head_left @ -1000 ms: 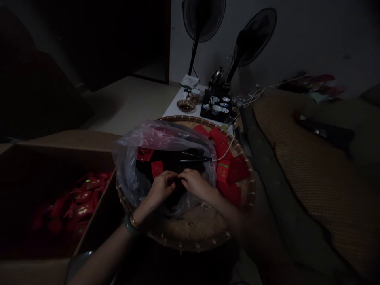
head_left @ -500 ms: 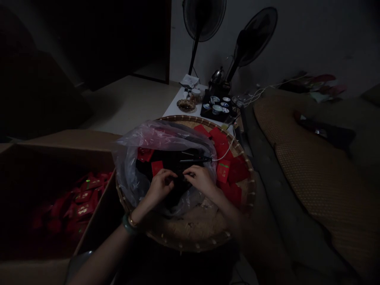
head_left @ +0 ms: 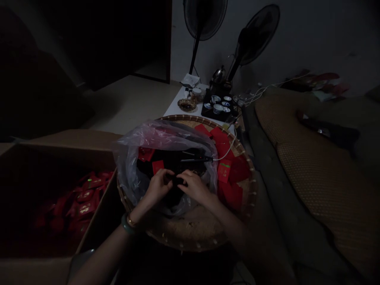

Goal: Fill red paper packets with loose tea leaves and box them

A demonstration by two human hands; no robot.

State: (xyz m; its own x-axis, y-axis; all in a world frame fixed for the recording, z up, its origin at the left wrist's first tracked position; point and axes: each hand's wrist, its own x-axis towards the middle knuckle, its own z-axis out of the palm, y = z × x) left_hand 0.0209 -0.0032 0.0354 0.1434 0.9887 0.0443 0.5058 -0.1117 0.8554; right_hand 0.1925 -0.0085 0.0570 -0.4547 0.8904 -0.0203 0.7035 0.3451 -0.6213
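Observation:
Both hands meet over a round woven basket tray [head_left: 208, 233] in dim light. My left hand [head_left: 158, 186] and my right hand [head_left: 194, 187] have their fingers pinched together on a small dark item [head_left: 177, 182] between them; I cannot make out what it is. They work at the mouth of a clear plastic bag [head_left: 154, 138] that holds dark contents and a few red packets [head_left: 157, 166]. More red packets [head_left: 224, 172] lie on the tray to the right. A black tool with a white cord [head_left: 194, 157] lies just beyond the hands.
A cardboard box [head_left: 59, 142] with several red packets [head_left: 80, 198] stands at the left. A small white table with a tea set [head_left: 218, 106] and two standing fans [head_left: 204, 16] is behind the tray. A woven-mat sofa [head_left: 320, 166] runs along the right.
The right hand moved slightly back toward the left hand, and the two now pinch closer together. The view shifted a little.

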